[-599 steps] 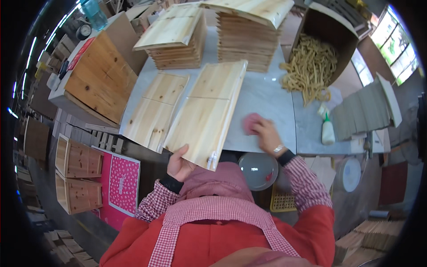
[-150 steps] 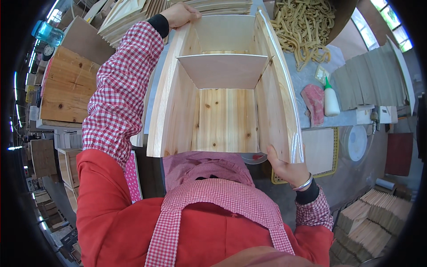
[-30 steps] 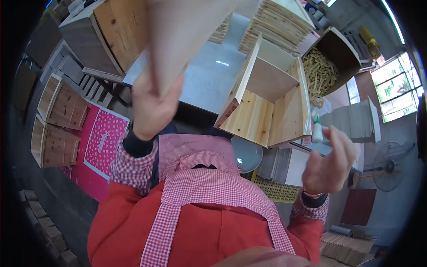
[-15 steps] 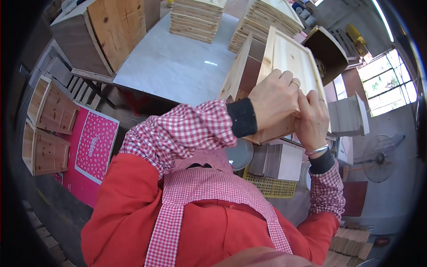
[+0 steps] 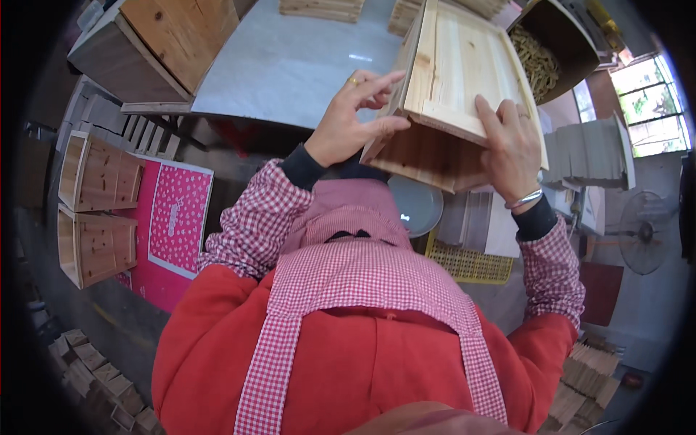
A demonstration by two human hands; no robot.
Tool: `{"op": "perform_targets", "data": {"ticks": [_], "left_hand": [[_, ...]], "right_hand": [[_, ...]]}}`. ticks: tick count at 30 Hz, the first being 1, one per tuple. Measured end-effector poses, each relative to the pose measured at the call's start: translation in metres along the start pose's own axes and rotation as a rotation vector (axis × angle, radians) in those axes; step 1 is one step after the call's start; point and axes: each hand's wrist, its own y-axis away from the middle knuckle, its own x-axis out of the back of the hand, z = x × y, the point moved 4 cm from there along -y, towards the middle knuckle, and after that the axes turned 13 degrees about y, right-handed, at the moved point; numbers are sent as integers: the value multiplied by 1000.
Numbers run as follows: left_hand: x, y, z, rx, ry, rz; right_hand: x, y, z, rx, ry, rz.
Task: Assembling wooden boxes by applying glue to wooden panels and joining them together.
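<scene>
Tilted at the near edge of the table is a pale wooden box (image 5: 475,72), with a framed panel uppermost and a gap under that panel's near edge. My right hand (image 5: 510,148) grips the panel edge at the box's near right corner, fingers on top and thumb hidden. Just left of the box's near left corner, my left hand (image 5: 348,123) is open, thumb and fingers apart. Its fingertips come close to the box side; whether they touch I cannot tell. Nothing shows between them.
A white-topped table (image 5: 290,65) carries stacked wooden panels (image 5: 322,7). Behind the box stands a brown bin (image 5: 562,58) of small tan pieces. Below it are a grey round basin (image 5: 415,206) and a yellow crate (image 5: 471,264). Two wooden boxes (image 5: 101,246) stand at left.
My left hand has come off the panel and moved left, its fingers opening. My right hand remains at the panel's edge. The view has shifted, and the box's dark opening now shows.
</scene>
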Motion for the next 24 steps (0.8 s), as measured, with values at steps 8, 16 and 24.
{"op": "perform_targets", "data": {"ticks": [8, 16, 24], "left_hand": [[-5, 0, -9, 9, 180, -15], [-3, 0, -3, -67, 88, 2], [-7, -5, -2, -56, 83, 10]], "right_hand": [[-11, 4, -3, -4, 20, 12], [-23, 9, -5, -65, -78, 137], [-29, 13, -4, -127, -85, 218]]}}
